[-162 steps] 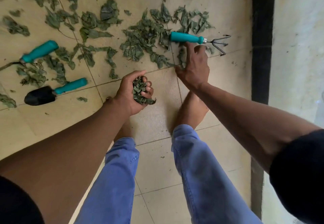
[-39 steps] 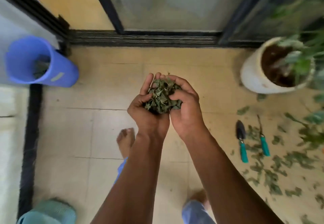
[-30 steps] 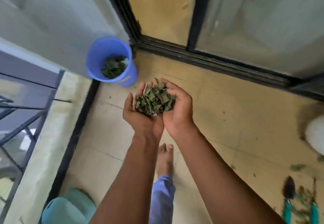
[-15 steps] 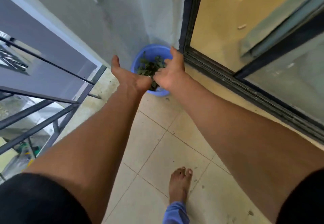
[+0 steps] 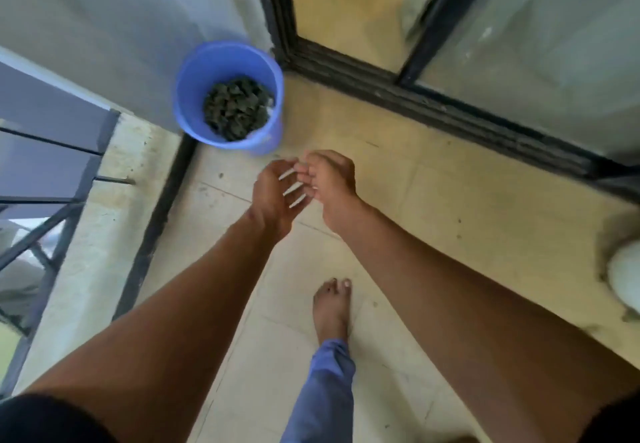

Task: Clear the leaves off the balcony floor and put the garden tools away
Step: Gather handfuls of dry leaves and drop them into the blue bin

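Note:
A blue bucket (image 5: pixel 204 65) stands in the corner of the balcony floor, with a heap of dark green leaves (image 5: pixel 237 108) in its bottom. My left hand (image 5: pixel 273 196) and my right hand (image 5: pixel 330 181) hover side by side just short of the bucket, above the tiles. Both hold nothing. The left palm faces up with its fingers loosely spread. The right hand's fingers curl loosely and its fingertips touch those of the left. No garden tools and no loose leaves on the floor are in view.
A black sliding-door track (image 5: pixel 415 99) runs along the far side, with glass panels behind it. A metal railing (image 5: pixel 38 207) and a concrete ledge border the left. The edge of a white plant pot (image 5: pixel 625 276) shows at the right. My bare foot (image 5: pixel 332 307) stands on the tiles.
Both hands carried a heap of leaves to the bucket and dropped it in. They have now drawn back from over the bucket, empty, and the leaf pile inside is fuller.

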A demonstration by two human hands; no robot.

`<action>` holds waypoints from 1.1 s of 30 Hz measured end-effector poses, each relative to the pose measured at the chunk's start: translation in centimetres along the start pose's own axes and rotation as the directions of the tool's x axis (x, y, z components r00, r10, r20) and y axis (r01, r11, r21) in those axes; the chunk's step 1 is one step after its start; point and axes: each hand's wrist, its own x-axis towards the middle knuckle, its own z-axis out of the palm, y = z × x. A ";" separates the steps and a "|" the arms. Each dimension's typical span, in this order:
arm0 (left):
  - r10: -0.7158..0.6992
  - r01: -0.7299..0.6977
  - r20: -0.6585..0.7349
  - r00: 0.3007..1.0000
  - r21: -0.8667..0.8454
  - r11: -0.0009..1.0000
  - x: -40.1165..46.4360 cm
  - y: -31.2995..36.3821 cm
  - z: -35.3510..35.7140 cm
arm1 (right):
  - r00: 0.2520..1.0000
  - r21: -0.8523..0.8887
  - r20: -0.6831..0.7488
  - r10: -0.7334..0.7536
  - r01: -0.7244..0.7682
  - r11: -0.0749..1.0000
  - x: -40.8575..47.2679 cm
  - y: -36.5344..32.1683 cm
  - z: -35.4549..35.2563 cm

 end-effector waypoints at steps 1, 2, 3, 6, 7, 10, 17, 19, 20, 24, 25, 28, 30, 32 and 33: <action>-0.055 0.050 0.044 0.997 0.114 0.992 -0.9 -3.3 1.2 | 0.998 0.009 -0.066 0.008 -0.008 1.000 -0.8 2.0 -2.7; -0.111 0.097 0.051 0.992 0.224 0.970 -1.6 -6.0 2.5 | 0.991 0.016 -0.130 0.013 -0.011 1.000 -1.5 3.9 -5.5; -0.138 0.120 0.035 0.990 0.318 0.940 -2.1 -8.3 4.0 | 0.982 0.023 -0.189 0.017 -0.013 1.000 -2.3 5.6 -8.4; -0.212 0.159 0.043 0.976 0.520 0.839 -4.3 -15.8 7.8 | 0.942 0.092 -0.328 0.074 -0.046 0.995 -5.1 10.9 -17.1; -0.250 0.178 0.048 0.967 0.575 0.798 -4.9 -18.5 8.8 | 0.928 0.134 -0.358 0.106 -0.061 0.989 -6.1 12.7 -19.9; -0.338 0.188 0.063 0.939 0.728 0.659 -7.5 -26.0 12.0 | 0.858 0.143 -0.486 0.167 -0.110 0.983 -9.8 18.2 -28.3; -0.395 0.005 0.113 0.912 0.958 0.286 -14.9 -41.8 17.8 | 0.723 0.261 -0.635 0.272 -0.130 0.957 -18.9 30.0 -44.4; -0.424 -0.069 0.143 0.894 0.980 0.185 -16.8 -45.9 19.1 | 0.703 0.291 -0.648 0.294 -0.129 0.948 -20.7 33.3 -48.4; -0.434 -0.099 0.153 0.888 0.984 0.145 -17.6 -48.0 19.7 | 0.686 0.304 -0.660 0.306 -0.128 0.944 -22.0 34.1 -50.4; -0.426 -0.176 0.153 0.892 0.984 -0.015 -20.7 -56.3 22.4 | 0.627 0.306 -0.686 0.370 -0.213 0.928 -26.6 39.0 -58.2; -0.422 -0.189 0.148 0.894 0.981 -0.055 -21.5 -58.3 23.0 | 0.607 0.314 -0.699 0.378 -0.214 0.925 -27.5 40.4 -60.0; -0.457 -0.254 0.154 0.876 0.953 -0.165 -24.2 -64.3 25.0 | 0.592 0.355 -0.694 0.410 -0.215 0.910 -30.5 44.2 -65.0; -0.477 -0.301 0.167 0.863 0.928 -0.220 -26.0 -67.5 26.2 | 0.594 0.330 -0.698 0.399 -0.228 0.916 -32.9 45.9 -67.4; -0.488 -0.337 0.181 0.854 0.906 -0.254 -27.6 -70.2 27.2 | 0.599 0.289 -0.702 0.385 -0.254 0.923 -34.7 47.8 -68.9; -0.498 -0.353 0.188 0.847 0.898 -0.262 -28.2 -71.4 27.6 | 0.597 0.281 -0.705 0.383 -0.261 0.924 -35.1 48.8 -69.4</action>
